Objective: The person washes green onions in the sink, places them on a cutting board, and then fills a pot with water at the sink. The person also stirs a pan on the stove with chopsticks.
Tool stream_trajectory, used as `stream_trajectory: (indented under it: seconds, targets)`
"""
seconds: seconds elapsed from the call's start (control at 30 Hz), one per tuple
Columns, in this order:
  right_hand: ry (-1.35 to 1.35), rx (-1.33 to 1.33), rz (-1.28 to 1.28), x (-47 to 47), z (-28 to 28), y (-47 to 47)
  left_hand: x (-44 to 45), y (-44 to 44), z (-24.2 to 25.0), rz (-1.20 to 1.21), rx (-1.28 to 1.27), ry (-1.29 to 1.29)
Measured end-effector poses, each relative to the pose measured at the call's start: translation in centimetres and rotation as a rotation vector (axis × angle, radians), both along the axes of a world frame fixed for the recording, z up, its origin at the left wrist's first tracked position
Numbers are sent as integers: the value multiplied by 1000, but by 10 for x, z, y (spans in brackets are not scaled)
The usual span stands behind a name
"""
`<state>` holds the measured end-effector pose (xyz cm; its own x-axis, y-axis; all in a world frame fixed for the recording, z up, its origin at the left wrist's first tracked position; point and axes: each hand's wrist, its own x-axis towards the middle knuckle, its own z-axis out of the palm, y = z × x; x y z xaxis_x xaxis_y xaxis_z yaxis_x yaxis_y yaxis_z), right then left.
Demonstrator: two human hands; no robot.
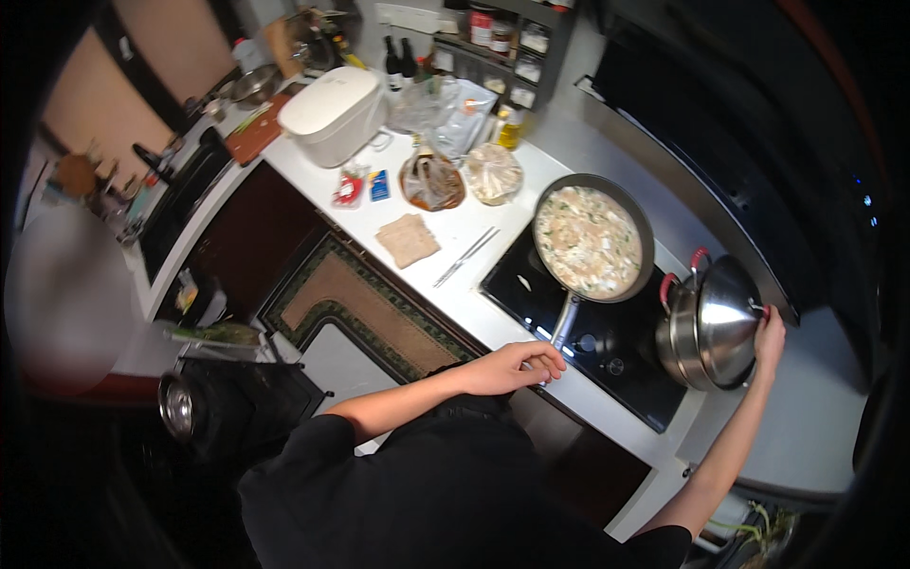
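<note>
My right hand (769, 340) grips the small knob of a domed stainless steel lid (729, 313), which sits on a steamer pot (679, 341) with red-covered handles at the right of the black cooktop (611, 363). A large frying pan (645, 235) stands on the cooktop's far part, full of a pale mixture with green bits and white pieces (589, 238). My left hand (522, 366) hovers near the end of the pan's metal handle (566, 323), fingers loosely curled; whether it touches the handle is unclear. Chopsticks (467, 257) and a folded tan cloth (408, 240) lie on the white counter.
Bagged food (494, 174), a bowl under plastic (431, 181), a blue packet (379, 185) and an oil bottle (510, 129) stand along the counter. Beyond are a white rice cooker (333, 114) and a brown cutting board (257, 135). A range hood overhangs the right.
</note>
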<state>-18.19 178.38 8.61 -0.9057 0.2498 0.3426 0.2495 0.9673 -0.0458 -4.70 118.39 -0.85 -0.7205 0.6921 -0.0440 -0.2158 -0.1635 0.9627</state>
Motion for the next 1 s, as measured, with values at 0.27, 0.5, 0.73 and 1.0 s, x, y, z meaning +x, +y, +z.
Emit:
stream_trajectory:
  seconds: [0.27, 0.5, 0.73, 1.0]
  targets:
    - [166, 89, 33, 13, 46, -35, 35, 4, -7, 193, -73, -26]
    - [320, 67, 62, 158, 109, -46, 14, 67, 11, -135, -149, -34]
    - [266, -190, -354, 336, 41, -134, -5, 139, 26, -485, -250, 14]
    - [188, -510, -909, 538, -70, -183, 27, 227, 27, -841, -246, 123]
